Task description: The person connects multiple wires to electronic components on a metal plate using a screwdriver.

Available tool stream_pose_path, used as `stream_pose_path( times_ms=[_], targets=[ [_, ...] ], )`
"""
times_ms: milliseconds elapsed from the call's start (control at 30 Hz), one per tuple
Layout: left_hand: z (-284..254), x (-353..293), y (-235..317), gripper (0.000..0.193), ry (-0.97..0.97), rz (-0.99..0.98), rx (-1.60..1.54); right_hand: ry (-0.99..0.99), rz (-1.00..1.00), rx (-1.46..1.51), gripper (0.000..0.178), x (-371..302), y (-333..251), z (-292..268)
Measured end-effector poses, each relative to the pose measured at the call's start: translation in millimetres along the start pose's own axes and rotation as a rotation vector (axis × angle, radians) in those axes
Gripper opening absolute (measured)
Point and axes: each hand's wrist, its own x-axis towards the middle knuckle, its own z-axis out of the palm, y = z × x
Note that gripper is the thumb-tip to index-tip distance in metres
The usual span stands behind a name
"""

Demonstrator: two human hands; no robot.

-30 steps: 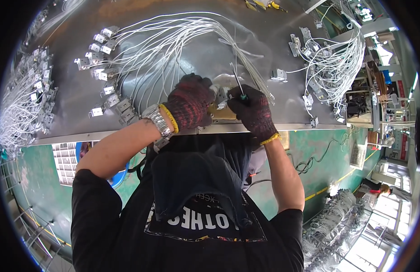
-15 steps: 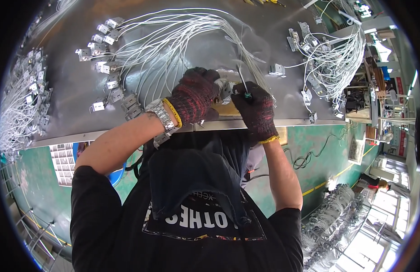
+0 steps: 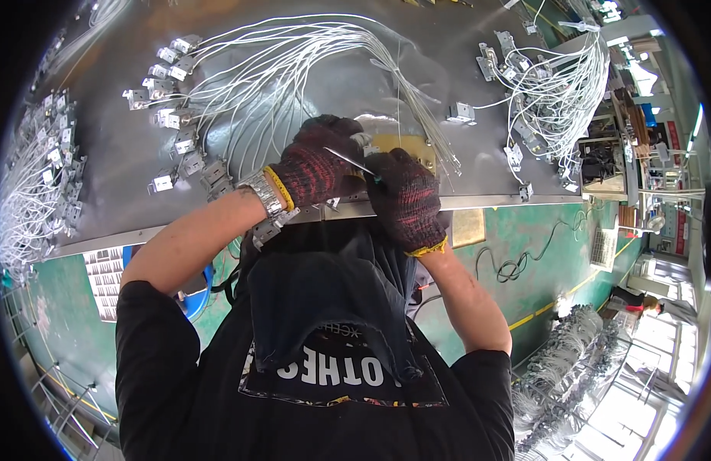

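Observation:
Both my hands wear dark red-black knitted gloves with yellow cuffs, near the front edge of the metal table [image 3: 240, 146]. My left hand [image 3: 322, 157] is closed around a small metal bracket, now mostly hidden by the glove. In my closed right hand [image 3: 405, 192] is a screwdriver [image 3: 346, 160], its thin shaft slanting up-left across the left glove; a bit of green shows at its handle. A brass-coloured plate [image 3: 405, 144] lies just beyond the right hand. White wires [image 3: 294, 50] arch behind my hands, with several metal brackets [image 3: 185, 140] at their left ends.
On the right lies another bundle of white wires [image 3: 578, 92] with brackets, and a lone bracket [image 3: 461, 114] nearer. A large wired pile [image 3: 44, 169] covers the left end. Below are a blue tub [image 3: 198, 300], a black cable [image 3: 513, 265] and wire racks [image 3: 566, 361] on the green floor.
My right hand has moved left and down, toward my left hand. The screwdriver has swung from nearly upright to pointing left. The bracket between my hands has become mostly hidden.

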Motion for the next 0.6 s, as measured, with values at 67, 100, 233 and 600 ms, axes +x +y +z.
stream_pose_path(
  times_ms=[67, 100, 233, 600],
  targets=[
    [13, 2, 1, 0.054, 0.265, 0.009, -0.128, -0.005, 0.017, 0.022, 0.025, -3, 2, -1],
    [18, 6, 3, 0.054, 0.267, 0.009, -0.129, -0.012, 0.034, 0.044, 0.025, -4, 3, -2],
    [10, 19, 8, 0.042, 0.238, 0.051, -0.128, 0.017, -0.046, 0.067, 0.024, -10, 17, -7],
    [31, 12, -1, 0.043, 0.309, 0.133, -0.102, -0.254, 0.583, 0.61, 0.048, -48, 7, -78]
  ],
)
